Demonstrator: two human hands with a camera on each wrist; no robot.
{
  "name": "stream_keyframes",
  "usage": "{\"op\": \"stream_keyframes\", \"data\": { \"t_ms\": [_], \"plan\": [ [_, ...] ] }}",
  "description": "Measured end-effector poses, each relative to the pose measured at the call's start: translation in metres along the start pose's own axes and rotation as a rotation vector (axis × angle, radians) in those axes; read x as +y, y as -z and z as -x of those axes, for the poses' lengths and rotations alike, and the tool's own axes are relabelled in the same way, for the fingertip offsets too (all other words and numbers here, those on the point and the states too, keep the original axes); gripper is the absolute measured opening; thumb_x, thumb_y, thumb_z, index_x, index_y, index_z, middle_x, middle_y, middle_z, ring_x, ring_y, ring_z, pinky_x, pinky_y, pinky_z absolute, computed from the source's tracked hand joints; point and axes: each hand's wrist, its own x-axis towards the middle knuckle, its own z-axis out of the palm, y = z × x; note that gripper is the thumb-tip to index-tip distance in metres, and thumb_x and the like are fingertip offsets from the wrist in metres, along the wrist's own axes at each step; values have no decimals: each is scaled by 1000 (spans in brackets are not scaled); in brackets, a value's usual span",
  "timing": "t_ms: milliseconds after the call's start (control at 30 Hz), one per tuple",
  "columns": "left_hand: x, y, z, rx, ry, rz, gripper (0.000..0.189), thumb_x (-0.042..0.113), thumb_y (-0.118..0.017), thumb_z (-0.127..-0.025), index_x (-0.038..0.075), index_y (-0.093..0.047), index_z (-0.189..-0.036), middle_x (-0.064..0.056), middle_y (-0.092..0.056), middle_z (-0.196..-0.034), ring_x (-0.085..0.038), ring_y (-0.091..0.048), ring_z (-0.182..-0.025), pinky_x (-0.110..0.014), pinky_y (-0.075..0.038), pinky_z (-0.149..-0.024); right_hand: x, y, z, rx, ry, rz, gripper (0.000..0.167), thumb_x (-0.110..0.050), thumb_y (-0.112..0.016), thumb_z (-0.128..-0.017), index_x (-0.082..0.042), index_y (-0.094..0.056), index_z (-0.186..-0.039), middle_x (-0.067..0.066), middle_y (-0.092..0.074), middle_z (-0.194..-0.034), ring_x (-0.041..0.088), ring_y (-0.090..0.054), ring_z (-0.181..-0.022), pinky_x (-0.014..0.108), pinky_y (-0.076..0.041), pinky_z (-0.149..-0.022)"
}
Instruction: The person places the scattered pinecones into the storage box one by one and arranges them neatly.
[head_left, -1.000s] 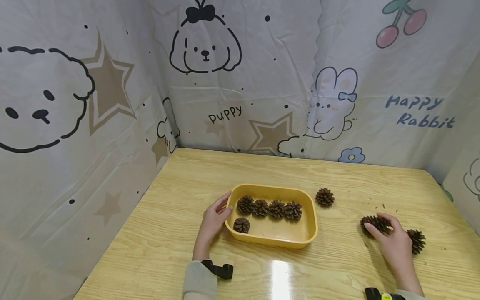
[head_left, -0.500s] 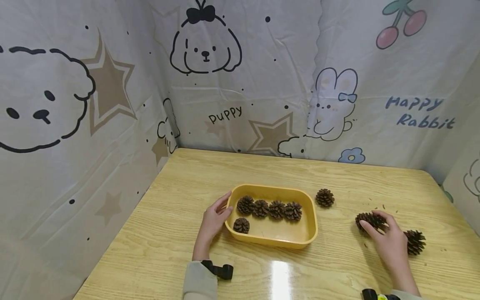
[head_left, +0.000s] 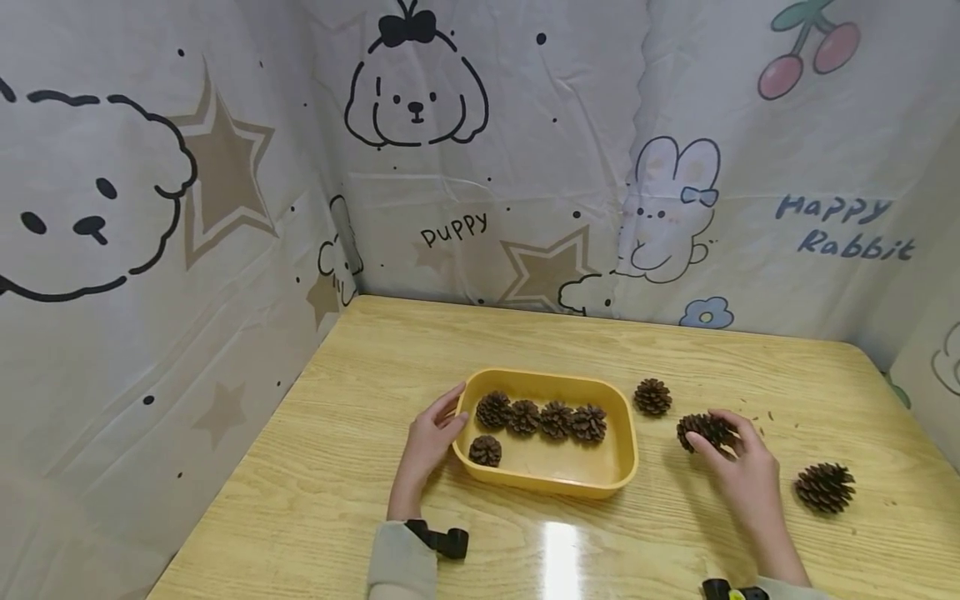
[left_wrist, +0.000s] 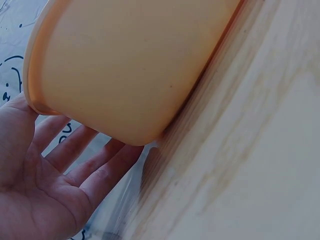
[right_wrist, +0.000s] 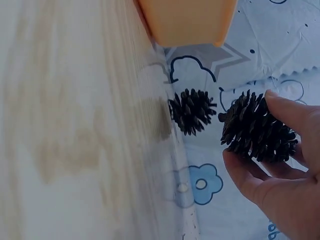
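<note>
A yellow rectangular bin [head_left: 540,482] stands on the wooden table with several brown pine cones [head_left: 556,420] inside, most in a row along its far side and one at the near left. My left hand [head_left: 429,437] holds the bin's left end, thumb over the rim and fingers against the outer wall, as the left wrist view shows. Between thumb and fingers, my right hand [head_left: 750,471] grips a pine cone [right_wrist: 257,129], raised off the table to the right of the bin.
One loose pine cone [head_left: 652,397] lies just right of the bin's far corner. Another, larger pine cone [head_left: 825,487] sits further right. Small brown scales are scattered on the table [head_left: 337,500]. A printed curtain [head_left: 480,167] closes off the back and left.
My right hand has carried its pine cone leftward toward the bin, away from the large one at the right. The left hand and the bin stay put.
</note>
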Motion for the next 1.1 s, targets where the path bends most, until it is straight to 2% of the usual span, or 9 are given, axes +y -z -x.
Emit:
{"op": "stream_keyframes", "data": {
  "t_ms": [100, 200, 267, 367, 433, 500, 867, 967, 1100],
  "plan": [
    [1, 1, 0, 0, -5, 6, 49, 13, -62, -96, 15, -52, -143, -18, -55, -143, -35, -54, -131, -44, -47, -111, -5, -5, 0, -9, 25, -11, 59, -37, -68, -91, -8, -49, -139, 22, -45, -148, 50, -48, -129, 21, -58, -90],
    [0, 0, -1, 2, -8, 3, 48, 12, -62, -95, 15, -52, -143, -18, -55, -142, -35, -55, -130, -43, -48, -110, -10, -9, 2, -10, 53, -37, 57, -33, -69, -91, -6, -50, -138, 22, -47, -145, 49, -50, -128, -3, -49, -81],
    [0, 0, -1, 5, -8, 2, 48, 12, -62, -95, 15, -53, -142, -18, -55, -142, -35, -55, -130, -43, -49, -110, -14, -12, 4, -10, 75, -51, 56, -31, -70, -91, -6, -51, -137, 22, -49, -143, 47, -51, -126, -10, -40, -76],
    [0, 1, -1, 6, -7, 0, 48, 12, -62, -95, 15, -53, -142, -17, -55, -143, -34, -54, -131, -43, -48, -110, -20, -16, 6, -4, 101, -61, 54, -28, -71, -90, -7, -52, -136, 19, -52, -141, 13, -61, -119, -9, -41, -78],
    [-1, 0, -1, 5, -2, 3, 48, 13, -62, -95, 16, -53, -143, -17, -55, -143, -34, -54, -132, -43, -48, -111, -24, -19, 8, -3, 122, -63, 52, -27, -71, -90, -7, -53, -135, 18, -53, -139, -13, -53, -109, -8, -42, -80],
    [-1, 0, -1, 5, -1, 3, 48, 13, -62, -96, 16, -53, -143, -16, -54, -144, -34, -53, -132, -43, -48, -111, -28, -21, 9, 2, 146, -70, 51, -25, -72, -89, -7, -54, -134, 16, -55, -137, -28, -37, -101, -7, -43, -81],
    [-2, 0, -1, -9, -18, 9, 48, 12, -61, -96, 13, -51, -143, -21, -55, -142, -37, -53, -131, -44, -48, -111, -46, -33, 14, 10, 267, -54, 49, -20, -73, -88, -5, -56, -132, 14, -57, -132, -29, -35, -105, -10, -37, -84],
    [-3, 1, -1, -9, -11, 6, 48, 12, -61, -96, 13, -52, -143, -21, -54, -142, -36, -53, -132, -43, -47, -111, -50, -36, 14, 24, 302, -32, 48, -18, -74, -87, -6, -58, -131, 14, -59, -129, -25, -38, -100, -10, -38, -79],
    [-3, 1, -1, -7, -9, -3, 48, 12, -61, -96, 13, -52, -143, -21, -55, -142, -37, -53, -131, -44, -48, -111, -54, -42, 14, 6, 335, -20, 48, -18, -75, -86, -9, -59, -130, 12, -61, -126, -17, -43, -102, -8, -39, -78]
  ]
}}
